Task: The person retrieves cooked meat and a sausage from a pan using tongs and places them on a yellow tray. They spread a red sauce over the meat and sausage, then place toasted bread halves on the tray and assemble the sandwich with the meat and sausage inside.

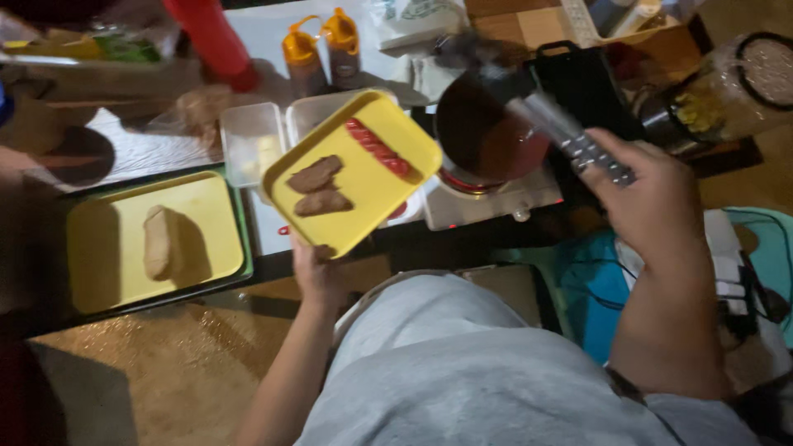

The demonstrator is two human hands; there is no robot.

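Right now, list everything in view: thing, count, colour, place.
small tray: one, yellow, held tilted at centre
brown patties: two, on the small tray
sausage: one, red, on the small tray
large tray: one, yellow, lower left
bun: one, tan, on the large tray
pan: one, dark, on a white burner
squeeze bottles: two, orange caps, top centre
clear containers: two, behind the small tray
metal tongs: one, silver, over the pan
left hand: holds the small tray's near edge
right hand: grips the metal tongs
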